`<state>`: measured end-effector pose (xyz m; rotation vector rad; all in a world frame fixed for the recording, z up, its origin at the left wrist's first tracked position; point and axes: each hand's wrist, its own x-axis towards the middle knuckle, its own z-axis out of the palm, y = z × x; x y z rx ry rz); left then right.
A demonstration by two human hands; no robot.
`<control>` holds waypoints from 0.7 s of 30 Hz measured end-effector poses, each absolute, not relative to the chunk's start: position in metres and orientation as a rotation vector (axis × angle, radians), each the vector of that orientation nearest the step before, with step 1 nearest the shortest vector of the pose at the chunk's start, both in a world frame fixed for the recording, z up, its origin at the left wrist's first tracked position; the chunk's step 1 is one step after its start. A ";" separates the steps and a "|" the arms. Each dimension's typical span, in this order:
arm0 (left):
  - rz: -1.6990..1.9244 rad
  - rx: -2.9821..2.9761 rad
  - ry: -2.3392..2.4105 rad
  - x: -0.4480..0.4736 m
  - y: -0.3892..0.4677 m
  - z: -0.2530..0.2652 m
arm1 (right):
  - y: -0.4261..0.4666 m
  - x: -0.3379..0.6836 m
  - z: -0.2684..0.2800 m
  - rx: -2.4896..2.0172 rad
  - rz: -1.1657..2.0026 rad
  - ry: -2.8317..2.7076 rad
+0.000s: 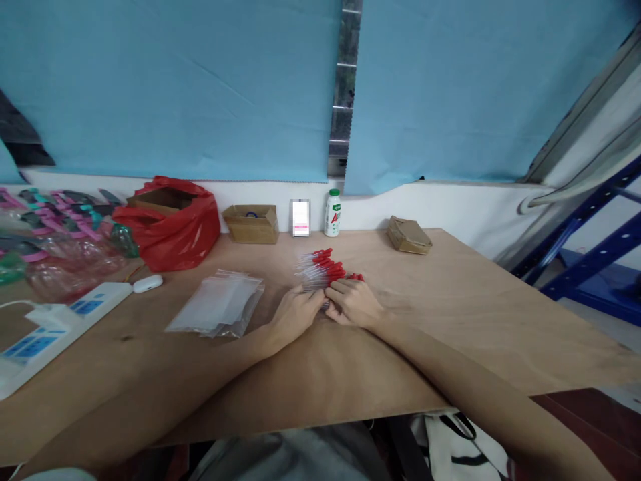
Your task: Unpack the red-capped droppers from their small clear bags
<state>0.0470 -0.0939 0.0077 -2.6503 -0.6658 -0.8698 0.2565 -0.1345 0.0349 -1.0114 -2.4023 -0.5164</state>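
Note:
Several thin tools with red handles and pale, slender shafts (320, 272) lie in a loose pile on the wooden table; their exact kind is too small to make out. At the near side of this pile, my left hand (299, 312) has its fingers curled around the shaft ends. My right hand (356, 302) is beside it, almost touching, closed over more of the red-handled tools, whose red ends (356, 276) poke out above the knuckles. Most of what lies under both hands is hidden. Left of my left hand is a stack of clear plastic zip bags (220, 304).
Along the wall stand a red plastic bag (175, 230) with a box inside, an open cardboard box (252, 224), a lit phone (300, 219), a white bottle (332, 214) and a brown package (409, 235). A power strip (60, 334) and clear spray bottles (70, 257) occupy the left.

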 end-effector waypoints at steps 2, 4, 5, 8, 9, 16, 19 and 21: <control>-0.872 -2.668 -0.660 0.047 -0.094 0.009 | -0.135 0.254 0.036 -1.050 -0.469 -2.385; -0.870 -2.681 -0.663 0.048 -0.094 0.010 | -0.136 0.253 0.036 -1.076 -0.433 -2.378; -0.868 -2.687 -0.667 0.048 -0.094 0.010 | -0.136 0.252 0.037 -1.085 -0.421 -2.377; -0.866 -2.705 -0.675 0.048 -0.093 0.011 | -0.135 0.252 0.036 -1.091 -0.400 -2.380; -0.867 -2.711 -0.679 0.049 -0.093 0.011 | -0.134 0.252 0.036 -1.090 -0.396 -2.381; -0.863 -2.720 -0.698 0.049 -0.093 0.014 | -0.133 0.253 0.035 -1.100 -0.398 -2.358; -0.894 -2.688 -0.740 0.046 -0.095 0.019 | -0.134 0.254 0.037 -1.111 -0.423 -2.325; -0.924 -2.668 -0.783 0.044 -0.097 0.022 | -0.133 0.256 0.037 -1.115 -0.401 -2.315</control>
